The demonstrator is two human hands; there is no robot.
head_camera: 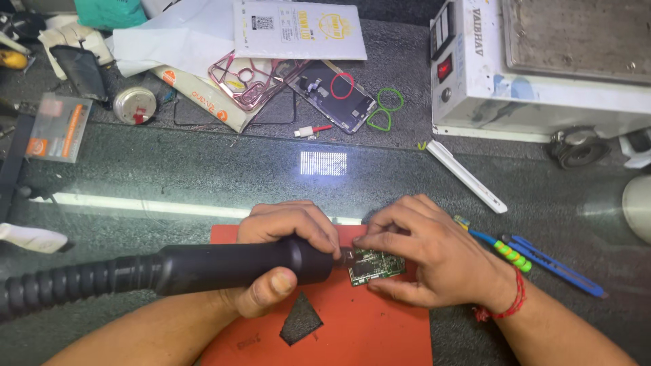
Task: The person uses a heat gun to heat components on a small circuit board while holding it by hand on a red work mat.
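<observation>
Left hand (281, 254) clenched around black hot-air handle (230, 266), thumb under the barrel, fingers over the top; nozzle end aimed toward 3 o'clock, ribbed black hose (64, 285) trailing off toward 9 o'clock. Right hand (424, 254) just at 3 o'clock of the left, fingertips pinching down on small green circuit board (376, 264), thumb pressing its lower edge, forefinger on the upper edge beside the nozzle tip. Red thread band on the right wrist. Board lying flat on orange work mat (366, 325), touching it, between the two hands. Dark grey triangular scrap (300, 318) on the same mat at 6 o'clock of the left hand, apart from the board.

Farther out: blue-handled tools (542, 261) and a green-beaded tool at 3 o'clock of the right hand, on dark tabletop (169, 176). White flat stick (464, 175) at 1 o'clock. Opened phone body (336, 95) with a red ring on it at 12 o'clock, pink transparent case (247, 81) beside it, two green rubber bands (386, 108) at its right. White machine with red switch (536, 61) at 2 o'clock, far corner.
</observation>
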